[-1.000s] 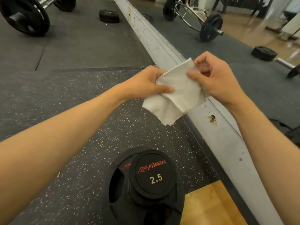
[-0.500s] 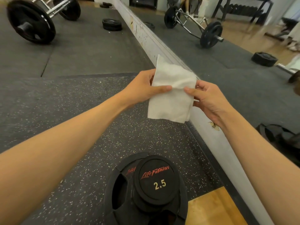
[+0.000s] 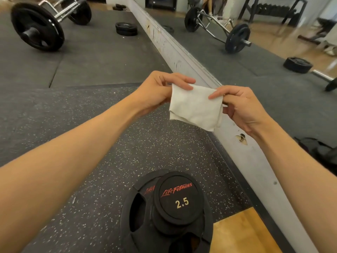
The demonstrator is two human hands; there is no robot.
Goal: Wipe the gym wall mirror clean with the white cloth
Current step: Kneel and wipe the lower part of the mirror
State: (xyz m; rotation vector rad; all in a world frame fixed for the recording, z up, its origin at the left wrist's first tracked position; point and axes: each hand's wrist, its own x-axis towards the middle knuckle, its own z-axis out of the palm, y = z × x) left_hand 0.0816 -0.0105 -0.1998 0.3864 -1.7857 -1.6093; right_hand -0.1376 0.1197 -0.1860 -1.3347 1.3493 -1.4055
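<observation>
Since half a second ago the cloth drops from upright to hang stretched. The left hand pinches its 10 o'clock corner, the right hand its 2 o'clock. Better to fold it flat before touching the mirror, near at 2 o'clock.

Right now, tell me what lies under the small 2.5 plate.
A larger black plate with grip holes, flat on the speckled rubber floor. Its middle is hidden beneath the small plate.
</observation>
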